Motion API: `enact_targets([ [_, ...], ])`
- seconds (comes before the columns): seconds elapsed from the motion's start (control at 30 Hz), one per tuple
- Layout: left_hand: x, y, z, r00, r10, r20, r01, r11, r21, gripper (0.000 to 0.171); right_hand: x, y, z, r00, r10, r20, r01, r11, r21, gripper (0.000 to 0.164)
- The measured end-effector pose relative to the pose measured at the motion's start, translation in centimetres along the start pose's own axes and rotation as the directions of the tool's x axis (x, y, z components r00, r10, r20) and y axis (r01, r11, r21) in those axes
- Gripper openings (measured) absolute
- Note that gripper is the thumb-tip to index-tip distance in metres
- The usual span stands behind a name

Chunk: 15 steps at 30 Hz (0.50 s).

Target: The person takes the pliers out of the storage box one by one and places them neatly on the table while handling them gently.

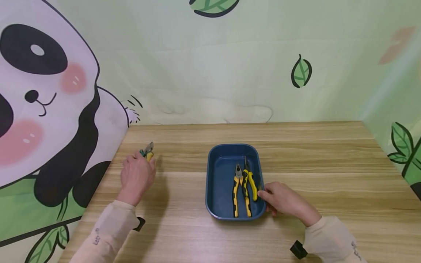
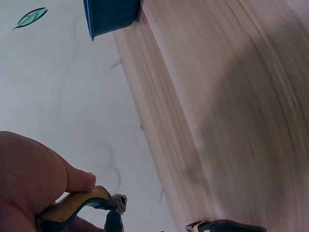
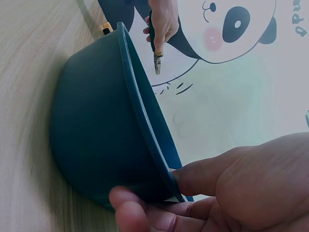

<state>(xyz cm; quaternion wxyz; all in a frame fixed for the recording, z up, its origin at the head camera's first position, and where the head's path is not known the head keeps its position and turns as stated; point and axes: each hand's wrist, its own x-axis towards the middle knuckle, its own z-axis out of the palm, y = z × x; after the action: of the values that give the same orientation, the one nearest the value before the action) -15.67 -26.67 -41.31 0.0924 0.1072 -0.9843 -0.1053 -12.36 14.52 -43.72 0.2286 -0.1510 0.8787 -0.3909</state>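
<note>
My left hand (image 1: pixel 137 177) holds a pair of pliers (image 1: pixel 149 148) with green and yellow handles above the left side of the table, metal head pointing away. In the left wrist view, the thumb presses on the yellow handle grip (image 2: pixel 72 205). My right hand (image 1: pixel 281 199) pinches the right rim of a dark blue bin (image 1: pixel 217 204), thumb at the rim and fingers against the outer wall (image 3: pixel 96 130). Inside the bin, combination pliers (image 1: pixel 235 193) with yellow and black handles lie beside long-nose pliers (image 1: pixel 253 186).
A dark-handled tool (image 2: pixel 231 225) lies on the table near the left hand, partly cut off in the left wrist view. The wooden table (image 1: pixel 312 146) meets a printed cloth backdrop (image 1: pixel 230 73) at its far edge. Camera mounts sit on both wrists.
</note>
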Motion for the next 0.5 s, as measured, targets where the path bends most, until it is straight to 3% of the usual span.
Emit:
enact_targets([
  [0.5,0.2,-0.4,1.4,0.998,-0.048,0.045,0.050,0.998,-0.032,0.056,-0.1,-0.1,0.0,1.000,-0.016,0.000,0.016,1.000,-0.009,0.025],
])
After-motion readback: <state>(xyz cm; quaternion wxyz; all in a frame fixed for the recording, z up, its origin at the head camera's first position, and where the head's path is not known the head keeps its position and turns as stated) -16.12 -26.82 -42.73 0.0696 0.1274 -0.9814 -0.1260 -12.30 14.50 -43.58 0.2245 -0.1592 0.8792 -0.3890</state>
